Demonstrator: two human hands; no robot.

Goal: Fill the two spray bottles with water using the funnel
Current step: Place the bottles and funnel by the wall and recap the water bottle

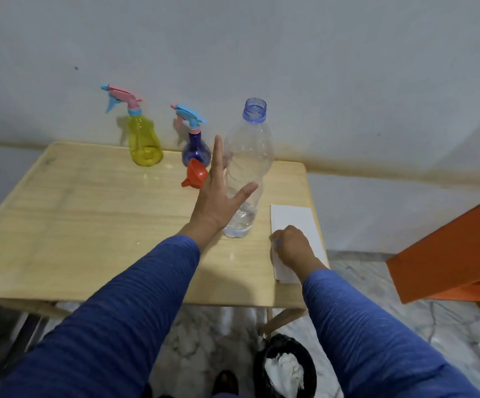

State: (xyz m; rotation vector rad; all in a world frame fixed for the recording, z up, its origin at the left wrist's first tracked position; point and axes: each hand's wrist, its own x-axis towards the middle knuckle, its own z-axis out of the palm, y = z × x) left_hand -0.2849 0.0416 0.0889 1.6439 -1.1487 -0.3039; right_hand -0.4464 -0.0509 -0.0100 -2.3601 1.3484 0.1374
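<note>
While both arms in blue sleeves reach out over the table, here's the count from the head view:

Table: one small wooden table (pixel 89 225) pushed up against a pale wall.

Spray bottles: two, both upright at the back edge with their trigger tops on. The yellow spray bottle (pixel 144 142) has a pink and blue trigger and sits to the left. The blue spray bottle (pixel 196 149) is smaller and rounder, just to the right of it.

Funnel: one, a red funnel (pixel 195 173), lying tipped on its side just in front of the blue spray bottle, spout pointing toward the front left.

Water bottle: one big clear water bottle (pixel 246 168), standing upright, cap off, only a little water down at the bottom.

Left hand: the left hand (pixel 216 196) is spread wide, fingers straight, right up against the water bottle's left side. Not wrapped around it; can't tell if it actually touches.

Right hand: the right hand (pixel 293 248) is curled, knuckles up, resting on the paper. Something small and blue, maybe the cap, peeks out at the fingertips, too hidden to be sure.

Paper: one white sheet (pixel 296 219) at the table's right edge.

Bin: one black bin (pixel 284 366) on the floor below, with white crumpled stuff inside.

Orange thing: one orange panel (pixel 448 248) off to the right.
</note>
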